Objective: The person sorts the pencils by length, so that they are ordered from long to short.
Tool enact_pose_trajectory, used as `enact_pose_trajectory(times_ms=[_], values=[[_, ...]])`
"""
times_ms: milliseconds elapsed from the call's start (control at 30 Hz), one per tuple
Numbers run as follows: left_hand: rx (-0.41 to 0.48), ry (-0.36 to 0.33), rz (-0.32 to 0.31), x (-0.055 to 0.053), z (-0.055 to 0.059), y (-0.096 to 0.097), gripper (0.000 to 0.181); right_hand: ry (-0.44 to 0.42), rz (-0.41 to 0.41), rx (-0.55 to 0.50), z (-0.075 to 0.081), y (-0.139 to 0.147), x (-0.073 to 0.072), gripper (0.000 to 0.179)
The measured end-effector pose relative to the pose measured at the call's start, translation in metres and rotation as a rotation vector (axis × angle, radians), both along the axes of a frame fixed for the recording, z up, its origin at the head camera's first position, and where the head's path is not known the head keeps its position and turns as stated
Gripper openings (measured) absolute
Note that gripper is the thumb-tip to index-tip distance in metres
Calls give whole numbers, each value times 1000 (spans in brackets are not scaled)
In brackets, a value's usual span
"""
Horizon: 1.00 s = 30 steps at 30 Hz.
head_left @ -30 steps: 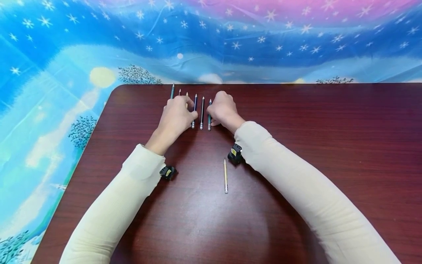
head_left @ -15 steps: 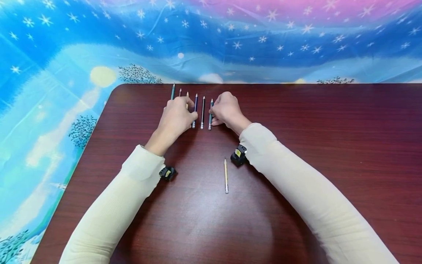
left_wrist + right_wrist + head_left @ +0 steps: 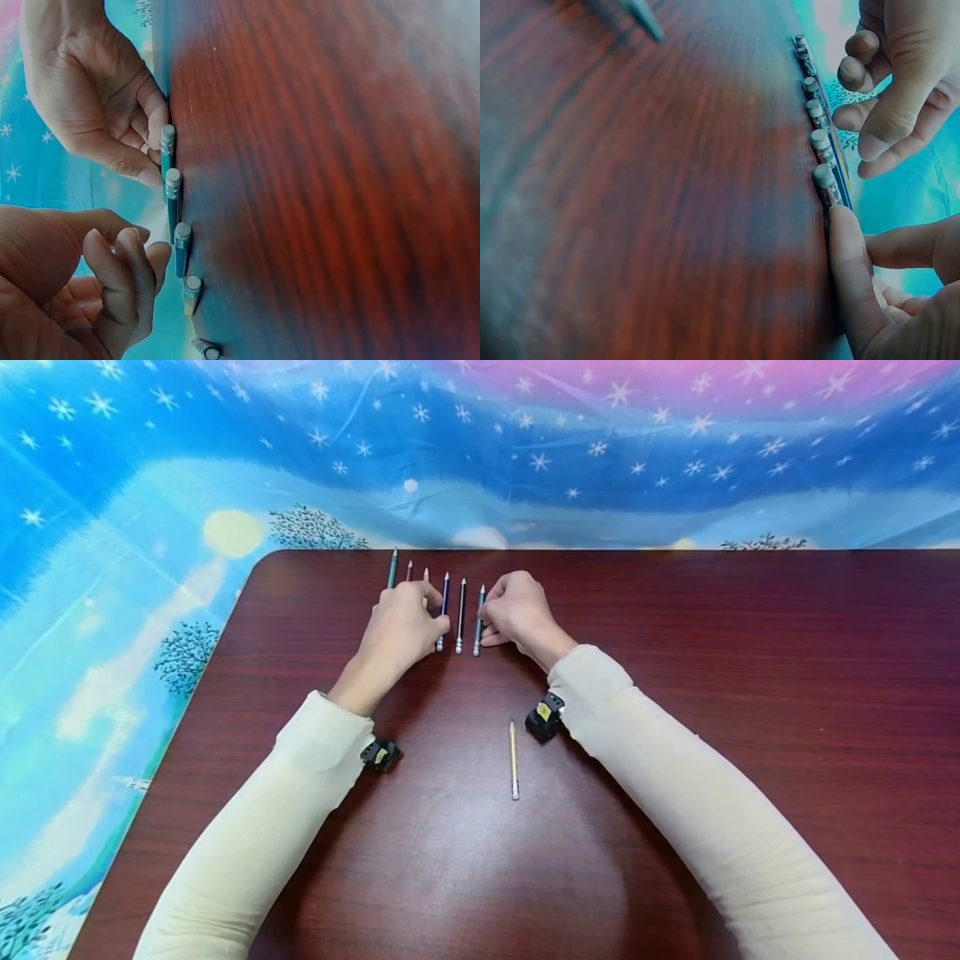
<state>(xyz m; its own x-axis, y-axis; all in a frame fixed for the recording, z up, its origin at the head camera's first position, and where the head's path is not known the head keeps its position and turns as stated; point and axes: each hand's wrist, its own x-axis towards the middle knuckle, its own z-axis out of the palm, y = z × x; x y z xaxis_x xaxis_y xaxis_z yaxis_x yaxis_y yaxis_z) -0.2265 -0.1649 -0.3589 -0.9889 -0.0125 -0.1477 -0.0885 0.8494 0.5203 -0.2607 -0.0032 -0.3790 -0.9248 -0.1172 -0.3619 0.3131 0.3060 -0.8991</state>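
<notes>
Several pencils lie side by side in a row near the table's back edge, eraser ends toward me. My right hand (image 3: pixel 517 610) pinches the green pencil (image 3: pixel 479 625) at the row's right end between thumb and finger. To its left lie a black pencil (image 3: pixel 461 618) and a dark blue pencil (image 3: pixel 446 593). Over the left part of the row hovers my left hand (image 3: pixel 401 620), fingers loosely bent and holding nothing; it partly hides a teal pencil (image 3: pixel 392 570), a dark red pencil (image 3: pixel 409 572) and a light-tipped pencil (image 3: pixel 427 575).
Apart from the row, a gold pencil (image 3: pixel 513 760) lies nearer to me on the dark wooden table (image 3: pixel 750 677), below the right wrist. A snowflake-patterned cloth (image 3: pixel 480 443) hangs behind the table and along its left side.
The right hand has shifted slightly right, and the green pencil's tip has moved a little right with it. The left hand stays over the row.
</notes>
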Motion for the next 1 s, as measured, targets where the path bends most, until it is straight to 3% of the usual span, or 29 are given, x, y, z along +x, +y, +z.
enact_pose_trajectory(times_ms=[1000], values=[[-8,-15,-7,0,0,2,32,1,20,-26,-2,5,-2,6]])
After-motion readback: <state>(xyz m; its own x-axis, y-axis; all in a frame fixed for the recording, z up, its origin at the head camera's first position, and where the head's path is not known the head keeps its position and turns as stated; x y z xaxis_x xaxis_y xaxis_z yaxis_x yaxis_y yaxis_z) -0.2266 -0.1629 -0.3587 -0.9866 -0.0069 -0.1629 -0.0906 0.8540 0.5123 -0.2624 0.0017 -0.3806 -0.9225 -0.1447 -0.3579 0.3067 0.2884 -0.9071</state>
